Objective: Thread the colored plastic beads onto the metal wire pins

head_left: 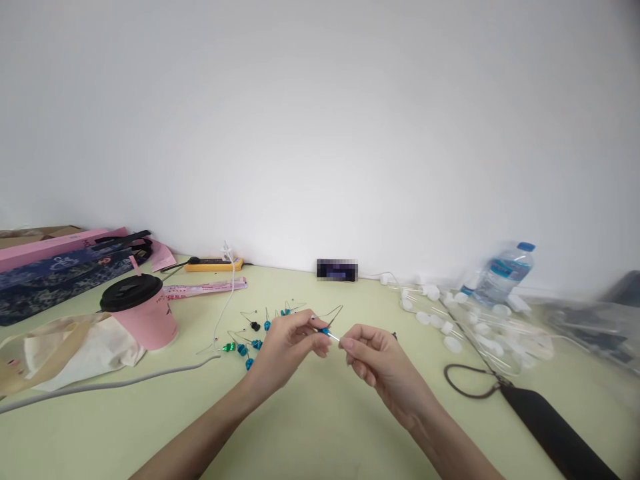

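While the pale green bench point(310, 427) is cut off at the lower edge, the left hand point(285, 343) and right hand point(379, 357) are held over its middle. In the left's narrow grip a small blue piece point(325, 331) is pinched; in the right's, equally narrow, a silvery shaft point(335, 337) is held. The shaft's long axis is slanted from the piece down toward the right hand. A thin bent wire point(342, 309) is angled upward. The piece is partly covered; whether it is joined to the shaft cannot be told.

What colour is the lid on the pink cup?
The lid is black; it shows best in the head view.
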Action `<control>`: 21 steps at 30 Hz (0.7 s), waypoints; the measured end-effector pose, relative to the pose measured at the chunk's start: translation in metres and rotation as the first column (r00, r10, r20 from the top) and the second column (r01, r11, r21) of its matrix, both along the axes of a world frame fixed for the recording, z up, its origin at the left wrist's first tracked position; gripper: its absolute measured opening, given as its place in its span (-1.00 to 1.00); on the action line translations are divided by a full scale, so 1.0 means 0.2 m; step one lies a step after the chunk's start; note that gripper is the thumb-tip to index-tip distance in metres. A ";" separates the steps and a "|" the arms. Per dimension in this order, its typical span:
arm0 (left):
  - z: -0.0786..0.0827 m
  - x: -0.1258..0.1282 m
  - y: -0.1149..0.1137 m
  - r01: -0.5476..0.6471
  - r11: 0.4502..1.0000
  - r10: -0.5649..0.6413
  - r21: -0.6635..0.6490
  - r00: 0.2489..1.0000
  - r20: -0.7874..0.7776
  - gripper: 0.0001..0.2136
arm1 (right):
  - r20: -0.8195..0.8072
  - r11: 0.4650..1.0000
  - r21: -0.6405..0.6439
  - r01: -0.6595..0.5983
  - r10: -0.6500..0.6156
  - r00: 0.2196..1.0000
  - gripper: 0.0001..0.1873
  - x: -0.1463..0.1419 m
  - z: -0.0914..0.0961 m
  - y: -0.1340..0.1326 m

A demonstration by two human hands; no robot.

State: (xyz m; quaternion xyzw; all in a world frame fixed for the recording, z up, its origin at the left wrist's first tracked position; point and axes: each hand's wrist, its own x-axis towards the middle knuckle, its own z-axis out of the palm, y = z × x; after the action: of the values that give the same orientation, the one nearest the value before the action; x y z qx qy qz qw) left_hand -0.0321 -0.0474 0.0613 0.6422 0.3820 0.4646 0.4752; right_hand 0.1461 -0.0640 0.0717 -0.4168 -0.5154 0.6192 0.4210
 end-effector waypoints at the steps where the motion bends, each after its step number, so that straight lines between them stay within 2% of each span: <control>1: 0.01 -0.01 0.01 0.038 0.998 -0.037 -0.050 0.999 0.017 -0.83 | 0.040 1.000 0.031 0.001 -0.002 0.999 -0.71 0.00 -0.01 0.00; 4: 0.03 -0.03 0.03 0.178 0.968 -0.181 -0.178 0.983 0.000 -0.77 | 0.246 0.981 0.188 -0.035 -0.013 0.969 -0.73 0.00 -0.05 0.01; 5: 0.03 -0.04 0.04 0.223 0.951 -0.233 -0.215 0.972 -0.020 -0.76 | 0.336 0.958 0.283 -0.053 -0.047 0.941 -0.74 0.00 -0.07 0.01; 6: 0.02 -0.05 0.05 0.261 0.933 -0.278 -0.249 0.960 -0.032 -0.74 | 0.428 0.910 0.406 -0.081 -0.111 0.897 -0.76 0.00 -0.09 0.01; 7: 0.02 -0.05 0.06 0.290 0.916 -0.310 -0.278 0.950 -0.031 -0.72 | 0.507 0.833 0.539 -0.122 -0.205 0.837 -0.78 0.00 -0.10 0.00; 8: 0.01 -0.06 0.08 0.309 0.902 -0.330 -0.301 0.944 -0.021 -0.71 | 0.560 0.731 0.657 -0.184 -0.310 0.768 -0.78 0.00 -0.12 0.00; 9: 0.00 -0.06 0.09 0.315 0.895 -0.334 -0.316 0.943 -0.006 -0.70 | 0.585 0.625 0.738 -0.255 -0.405 0.703 -0.78 0.00 -0.13 0.00; 10: -0.01 -0.07 0.10 0.314 0.893 -0.328 -0.323 0.944 0.009 -0.71 | 0.590 0.542 0.780 -0.314 -0.469 0.657 -0.77 0.00 -0.14 0.01; 11: -0.02 -0.07 0.11 0.302 0.900 -0.312 -0.316 0.950 0.019 -0.71 | 0.589 0.503 0.793 -0.343 -0.492 0.641 -0.77 0.00 -0.14 0.01; 12: -0.02 -0.07 0.12 0.280 0.915 -0.287 -0.292 0.958 0.020 -0.72 | 0.582 0.517 0.792 -0.326 -0.478 0.658 -0.78 0.00 -0.14 0.01; 13: -0.02 -0.08 0.13 0.245 0.937 -0.251 -0.250 0.968 0.009 -0.73 | 0.563 0.577 0.774 -0.262 -0.437 0.701 -0.77 0.00 -0.13 0.02; 14: -0.02 -0.08 0.13 0.200 0.961 -0.206 -0.192 0.979 -0.010 -0.73 | 0.526 0.668 0.725 -0.169 -0.377 0.762 -0.73 0.01 -0.11 0.03; 15: -0.01 -0.08 0.13 0.151 0.981 -0.156 -0.122 0.987 -0.036 -0.74 | 0.475 0.777 0.624 -0.083 -0.293 0.830 -0.70 0.01 -0.11 0.04; 16: -0.01 -0.08 0.13 0.103 0.994 -0.106 -0.045 0.992 -0.067 -0.74 | 0.410 0.881 0.471 -0.039 -0.179 0.895 -0.65 0.02 -0.10 0.06; 17: 0.00 -0.08 0.12 0.061 0.997 -0.057 0.036 0.992 -0.109 -0.75 | 0.322 0.958 0.284 -0.048 -0.048 0.946 -0.57 0.02 -0.10 0.08; 18: 0.00 -0.07 0.11 0.033 0.992 -0.014 0.119 0.987 -0.161 -0.76 | 0.209 0.990 0.091 -0.109 0.088 0.974 -0.48 0.03 -0.11 0.09; 19: 0.00 -0.07 0.10 0.023 0.979 0.023 0.202 0.975 -0.219 -0.76 | 0.075 0.977 -0.076 -0.198 0.204 0.976 -0.40 0.03 -0.12 0.11; 21: 0.00 -0.05 0.07 0.059 0.936 0.065 0.347 0.940 -0.335 -0.77 | -0.192 0.895 -0.278 -0.350 0.306 0.933 -0.40 0.03 -0.14 0.13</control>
State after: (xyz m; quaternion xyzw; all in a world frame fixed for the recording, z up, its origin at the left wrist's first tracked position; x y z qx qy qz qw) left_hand -0.0428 -0.0329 0.0610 0.7868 0.3701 0.4078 0.2788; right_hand 0.1524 -0.0384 0.0436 -0.3387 -0.4442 0.7822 0.2761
